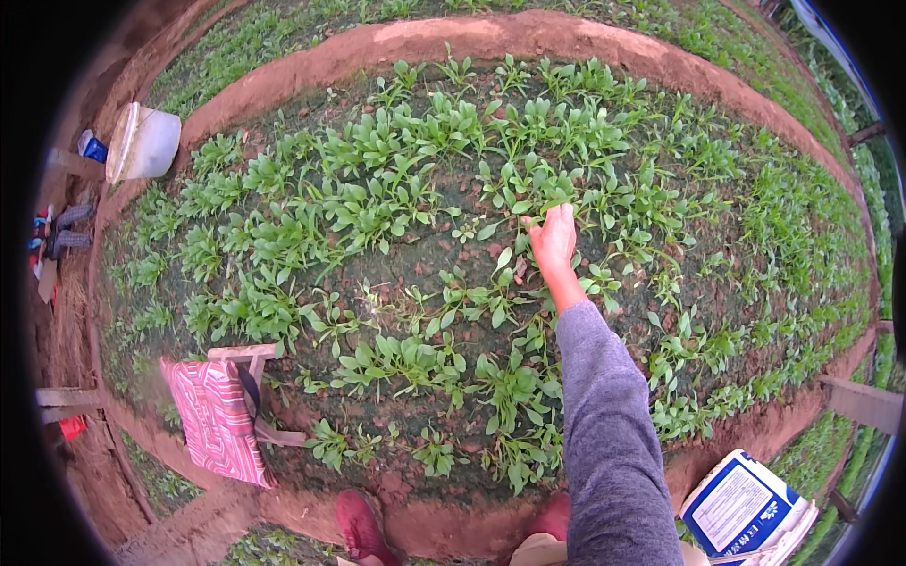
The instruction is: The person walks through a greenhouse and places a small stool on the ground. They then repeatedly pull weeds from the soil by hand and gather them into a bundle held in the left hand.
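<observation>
My right hand [553,240] reaches forward into rows of leafy green seedlings [509,382]. Its thumb and fingertips are at the leaves of one plant [548,187], and leaves hide part of the fingertips, so whether it grips a leaf cannot be told. A grey sleeve [609,396] covers the forearm. My left hand is out of view. Reddish soil [453,244] shows between the plants around the hand.
A wooden stool with a pink striped cushion [216,421] stands at the lower left. A white-and-blue bucket [743,502] is at the lower right, a white bucket [152,145] at the upper left. Raised earth ridges [453,39] border the bed. Red shoes [364,523] are at the near edge.
</observation>
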{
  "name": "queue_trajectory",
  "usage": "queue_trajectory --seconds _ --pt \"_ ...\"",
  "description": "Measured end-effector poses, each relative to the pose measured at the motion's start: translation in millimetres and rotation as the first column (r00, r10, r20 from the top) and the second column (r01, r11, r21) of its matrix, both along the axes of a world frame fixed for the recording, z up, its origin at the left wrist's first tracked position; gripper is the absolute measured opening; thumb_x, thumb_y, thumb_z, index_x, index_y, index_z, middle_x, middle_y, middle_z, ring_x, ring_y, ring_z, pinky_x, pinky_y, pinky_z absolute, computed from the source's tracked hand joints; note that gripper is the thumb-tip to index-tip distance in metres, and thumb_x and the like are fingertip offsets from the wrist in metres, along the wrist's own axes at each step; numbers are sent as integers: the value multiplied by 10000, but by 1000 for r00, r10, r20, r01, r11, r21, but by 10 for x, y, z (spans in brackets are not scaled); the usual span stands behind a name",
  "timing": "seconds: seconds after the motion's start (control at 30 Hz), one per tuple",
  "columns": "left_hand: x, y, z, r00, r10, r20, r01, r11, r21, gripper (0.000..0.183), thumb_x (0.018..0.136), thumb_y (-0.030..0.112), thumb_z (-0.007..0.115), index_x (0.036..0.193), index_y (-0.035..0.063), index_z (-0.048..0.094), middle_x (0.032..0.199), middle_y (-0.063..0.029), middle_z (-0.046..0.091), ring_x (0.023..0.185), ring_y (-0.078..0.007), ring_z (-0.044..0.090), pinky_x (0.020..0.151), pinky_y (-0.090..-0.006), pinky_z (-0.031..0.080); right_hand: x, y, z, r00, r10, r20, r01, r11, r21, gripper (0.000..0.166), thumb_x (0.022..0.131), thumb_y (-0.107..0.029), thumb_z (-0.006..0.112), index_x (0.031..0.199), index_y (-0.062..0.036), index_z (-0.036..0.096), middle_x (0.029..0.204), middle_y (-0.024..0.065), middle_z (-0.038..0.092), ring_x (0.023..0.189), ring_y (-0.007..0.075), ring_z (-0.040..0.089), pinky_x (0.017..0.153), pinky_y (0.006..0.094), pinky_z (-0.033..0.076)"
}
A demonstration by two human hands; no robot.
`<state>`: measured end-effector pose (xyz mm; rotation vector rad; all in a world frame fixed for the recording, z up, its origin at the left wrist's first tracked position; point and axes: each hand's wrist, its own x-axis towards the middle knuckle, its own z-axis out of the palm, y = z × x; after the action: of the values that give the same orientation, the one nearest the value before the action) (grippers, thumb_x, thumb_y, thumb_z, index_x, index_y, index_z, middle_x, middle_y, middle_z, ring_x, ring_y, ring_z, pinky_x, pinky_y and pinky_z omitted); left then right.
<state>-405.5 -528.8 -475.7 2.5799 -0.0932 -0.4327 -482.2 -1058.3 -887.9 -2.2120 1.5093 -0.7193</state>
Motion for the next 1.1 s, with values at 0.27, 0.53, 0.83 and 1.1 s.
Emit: queue_trajectory --seconds 0.27,0.53,0.83,1.1 --pt "20 282 59 992 104 -74 -99 993 62 162 812 121 567 931 46 647 714 46 561 551 -27 348 506 -184 271 -17 -112 -125 996 0 -87 -7 997 -80 136 711 -21 562 825 -50 495 840 155 508 771 360 543 648 443 449" --pt "-51 67 31 987 151 -45 -154 986 -68 172 823 129 569 952 40 640 646 63 500 518 -16 321 473 -178 232 24 -74 2 995 -49 -87 47 999 -26 146 734 -98 600 857 -86 521 865 110 526 788 334 552 665 432 442" --pt "-53 44 45 989 144 -35 -143 989 34 181 827 146 562 958 44 635 610 77 460 493 -18 307 455 -180 219 81 -92 15 989 -120 -90 123 992 35 144 751 -107 596 891 -101 563 902 99 556 828 319 562 692 417 445" --pt "-31 181 3 980 183 -82 -187 981 -54 202 821 179 578 963 47 634 635 72 472 516 -20 311 471 -186 229 91 -98 -17 981 -192 -21 193 981 29 126 730 -99 617 847 -79 573 906 100 575 827 313 572 697 404 452"
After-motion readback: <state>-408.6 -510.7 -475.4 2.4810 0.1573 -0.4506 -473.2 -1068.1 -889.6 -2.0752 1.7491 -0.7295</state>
